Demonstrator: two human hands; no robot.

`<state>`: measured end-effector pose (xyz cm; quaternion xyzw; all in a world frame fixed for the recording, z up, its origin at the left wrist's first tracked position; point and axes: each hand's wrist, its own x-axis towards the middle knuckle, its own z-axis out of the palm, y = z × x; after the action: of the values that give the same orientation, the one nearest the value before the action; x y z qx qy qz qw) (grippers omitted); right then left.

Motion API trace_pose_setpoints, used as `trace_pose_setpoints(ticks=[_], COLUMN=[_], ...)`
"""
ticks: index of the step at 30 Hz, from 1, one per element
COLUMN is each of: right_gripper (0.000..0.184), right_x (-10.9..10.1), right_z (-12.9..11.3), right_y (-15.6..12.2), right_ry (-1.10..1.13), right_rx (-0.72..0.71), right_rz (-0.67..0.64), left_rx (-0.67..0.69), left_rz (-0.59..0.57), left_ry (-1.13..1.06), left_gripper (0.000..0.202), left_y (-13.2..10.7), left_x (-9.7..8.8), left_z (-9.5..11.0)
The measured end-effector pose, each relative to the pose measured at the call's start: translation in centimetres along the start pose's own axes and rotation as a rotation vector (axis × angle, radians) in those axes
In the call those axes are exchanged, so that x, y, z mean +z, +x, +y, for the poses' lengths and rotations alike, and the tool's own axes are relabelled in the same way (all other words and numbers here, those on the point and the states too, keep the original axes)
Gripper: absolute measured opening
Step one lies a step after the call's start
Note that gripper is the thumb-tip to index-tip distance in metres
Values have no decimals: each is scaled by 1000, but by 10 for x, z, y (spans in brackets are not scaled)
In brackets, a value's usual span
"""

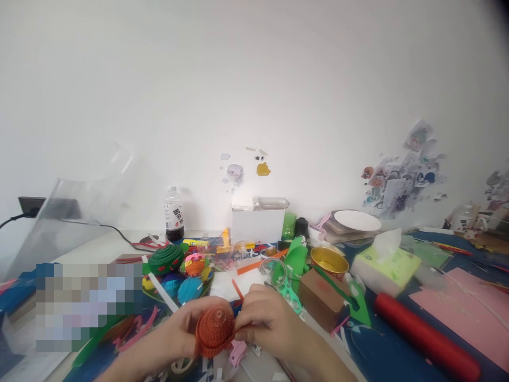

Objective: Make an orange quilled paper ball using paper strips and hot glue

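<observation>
An orange-red cone-shaped piece of coiled, ridged paper (214, 330) is held in front of me, its pointed top facing up. My left hand (186, 331) wraps around its left side. On its right, my right hand (260, 315) pinches with thumb and fingers at the cone's edge; anything small between the fingertips is hidden. A pink clip-like piece (237, 353) lies just below the right hand. Green-handled scissors (291, 297) rest beyond that hand. Several coiled paper pieces, among them a green dome (166, 259) and a blue one (190, 289), sit on a plate behind my left hand.
A brown box (321, 298), a gold tin (329, 261), a tissue pack (385, 268) and a red roll (427, 337) stand to the right. Pink paper (465, 310) lies beyond. A bottle (174, 213) and a white box (258, 225) stand by the wall. Paper strips litter the table.
</observation>
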<state>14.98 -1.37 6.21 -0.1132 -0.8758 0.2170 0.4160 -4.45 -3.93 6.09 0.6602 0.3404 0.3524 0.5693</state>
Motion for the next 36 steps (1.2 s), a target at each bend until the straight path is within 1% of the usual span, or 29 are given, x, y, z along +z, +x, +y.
trace_pose_setpoints(ticks=[2,5,7,10,11,12,14,15,17,18,20,21,23,24,27,29,31,33,36], right_gripper=[41,37,38,40,42,49,63,66,59,55,54,54,55,55,51,45,39,37,37], right_x=[1,3,4,4,5,5,6,7,9,10,12,12,11,11,12,15,19,22,24], right_z=[1,1,-1,-3,-3,-2,1,3,4,5,3,2,0,0,4,7,9,9,9], right_y=[-1,-4,-5,-7,-7,-7,-6,-6,-5,-4,-4,-3,-3,-3,-2,-2,-1,-1,-1], right_ry=[-7,1,30,80,98,115,126,121,104,101,111,115,110,93,-26,-135,-225,-260,-180], right_rx=[32,147,214,265,280,293,273,239,165,140,118,120,159,202,380,485,569,628,660], right_rz=[13,53,64,57,43,17,-74,-121,-181,-191,-179,-165,-104,-43,195,294,317,313,266], left_rx=[-7,-22,-34,-43,-46,-50,-62,-71,-91,-94,-65,-36,20,43,100,145,172,160,137], left_rz=[-19,-64,-79,-106,-132,-163,-230,-261,-306,-322,-326,-303,-198,-113,191,332,366,371,377], left_ry=[-4,15,31,11,4,3,21,35,59,70,109,135,169,179,207,200,137,78,33], left_gripper=[30,38,44,50,51,52,50,47,45,47,50,50,47,45,36,34,40,47,51], left_y=[0,0,-1,-2,-2,-2,-2,-3,-3,-3,-3,-3,-1,0,6,10,13,15,17], left_x=[-1,-5,-6,-7,-7,-7,-7,-7,-7,-8,-8,-8,-9,-10,-10,-7,-2,4,9], left_z=[-3,-10,-13,-15,-15,-14,-13,-13,-13,-13,-12,-11,-10,-9,-14,-20,-28,-34,-37])
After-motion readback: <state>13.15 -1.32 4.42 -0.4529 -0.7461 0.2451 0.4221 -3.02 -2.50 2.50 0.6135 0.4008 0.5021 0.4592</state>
